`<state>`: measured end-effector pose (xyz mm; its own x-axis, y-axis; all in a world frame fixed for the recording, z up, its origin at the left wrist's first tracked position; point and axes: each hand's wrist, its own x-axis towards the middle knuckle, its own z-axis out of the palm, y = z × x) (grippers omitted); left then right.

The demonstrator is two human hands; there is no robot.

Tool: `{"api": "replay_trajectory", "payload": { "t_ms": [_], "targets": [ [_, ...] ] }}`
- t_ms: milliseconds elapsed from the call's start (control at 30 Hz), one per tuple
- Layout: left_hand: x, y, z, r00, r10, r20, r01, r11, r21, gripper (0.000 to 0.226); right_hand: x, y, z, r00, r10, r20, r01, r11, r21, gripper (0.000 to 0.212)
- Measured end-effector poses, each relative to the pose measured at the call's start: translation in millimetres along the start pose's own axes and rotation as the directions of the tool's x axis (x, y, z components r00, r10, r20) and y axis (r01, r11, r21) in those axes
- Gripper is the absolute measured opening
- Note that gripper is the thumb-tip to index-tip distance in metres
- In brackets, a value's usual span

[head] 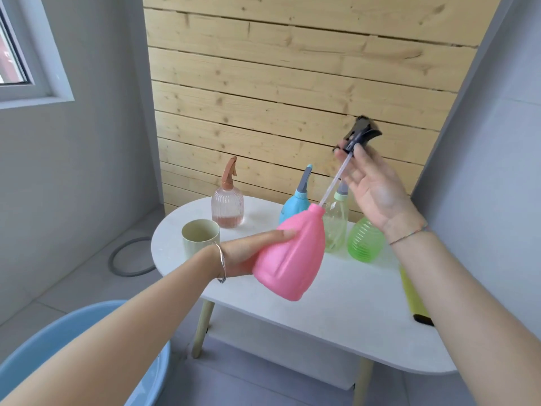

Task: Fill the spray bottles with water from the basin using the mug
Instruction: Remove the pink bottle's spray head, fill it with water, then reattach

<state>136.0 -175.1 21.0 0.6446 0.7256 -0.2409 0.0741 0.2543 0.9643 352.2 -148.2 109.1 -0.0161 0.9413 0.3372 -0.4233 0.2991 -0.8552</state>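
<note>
My left hand (248,253) grips the pink spray bottle (289,253), tilted to the right above the white table (336,303). My right hand (371,189) pinches the black spray head (361,134) up high; its clear dip tube (333,183) still reaches into the pink bottle's neck. On the table stand a pale green mug (200,238), a clear ribbed bottle with a brown sprayer (227,205), a blue bottle (295,205), a clear bottle with a light green collar (335,227) and a green ribbed bottle (365,240). The blue basin (73,347) sits at lower left.
A yellow-green flat object with a black end (412,297) lies near the table's right edge. A grey ring (128,256) lies on the floor left of the table. Wooden planks (292,83) back the table, and a shelf (278,347) sits under it.
</note>
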Motion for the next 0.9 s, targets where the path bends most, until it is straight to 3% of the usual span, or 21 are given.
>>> {"api": "replay_trajectory", "payload": {
  "t_ms": [100, 233, 367, 433, 500, 600, 767, 900],
  "targets": [
    [0, -11, -12, 0.994, -0.052, -0.092, 0.066, 0.986, 0.156, 0.065, 10, -13, -8, 0.992, -0.109, -0.07, 0.105, 0.992, -0.064, 0.046],
    [-3, -24, -22, 0.986, -0.059, -0.154, 0.08, 0.988, 0.135, 0.069, 19, -16, -17, 0.989, -0.139, -0.058, 0.126, 0.975, -0.18, 0.044],
    [-6, -37, -28, 0.976, -0.032, -0.215, 0.045, 0.997, 0.058, 0.077, 9, 39, -36, 0.997, 0.049, -0.061, -0.074, 0.837, -0.542, 0.031],
    [-9, -43, -31, 0.97, -0.01, -0.244, 0.018, 0.999, 0.029, 0.066, -6, 79, -49, 0.985, 0.164, -0.05, -0.157, 0.743, -0.65, 0.032],
    [-15, -48, -35, 0.961, 0.005, -0.276, -0.009, 1.0, -0.011, 0.054, -22, 113, -59, 0.963, 0.27, -0.027, -0.211, 0.684, -0.698, 0.031],
    [-25, -57, -44, 0.945, 0.021, -0.326, -0.036, 0.999, -0.04, 0.069, -35, 148, -66, 0.924, 0.379, -0.043, -0.284, 0.609, -0.74, 0.03],
    [-39, -66, -54, 0.94, 0.025, -0.341, -0.038, 0.999, -0.032, 0.05, -37, 173, -70, 0.899, 0.435, -0.055, -0.317, 0.559, -0.766, 0.029],
    [-45, -71, -58, 0.934, 0.038, -0.356, -0.057, 0.998, -0.042, 0.054, -38, 180, -70, 0.889, 0.453, -0.063, -0.316, 0.508, -0.802, 0.027]
  ]
}}
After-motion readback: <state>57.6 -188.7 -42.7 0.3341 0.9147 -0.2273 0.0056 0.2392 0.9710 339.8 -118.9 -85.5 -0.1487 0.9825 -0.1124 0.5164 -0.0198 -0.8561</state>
